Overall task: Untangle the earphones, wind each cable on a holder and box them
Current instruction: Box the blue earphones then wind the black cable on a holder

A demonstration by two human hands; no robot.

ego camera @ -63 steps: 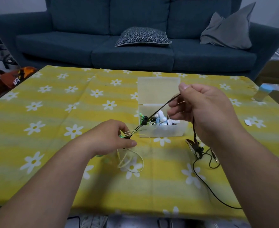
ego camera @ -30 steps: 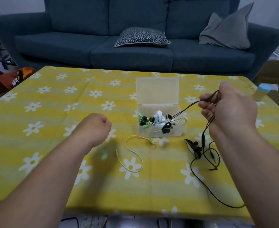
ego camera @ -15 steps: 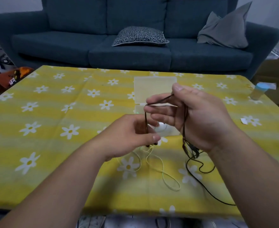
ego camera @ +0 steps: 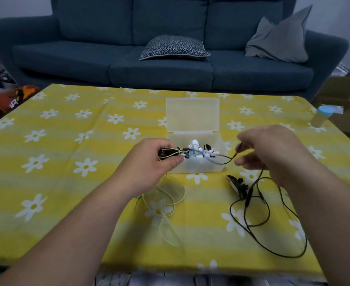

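Black cable (ego camera: pixel 248 198) is pinched by right hand (ego camera: pixel 273 153); dark item (ego camera: pixel 167 153) is gripped by left hand (ego camera: pixel 149 162); box (ego camera: pixel 199 167) is seen between hands.

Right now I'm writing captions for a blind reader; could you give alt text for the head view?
A person's left hand grips tangled black and pale yellow earphone cables beside an open clear plastic box of earphones, while the fingers of the right hand pinch a black cable running from the box. Loose cable loops lie on the yellow daisy-print tablecloth.

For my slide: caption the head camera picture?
Left hand and right hand hold tangled earphone cables by the open box.
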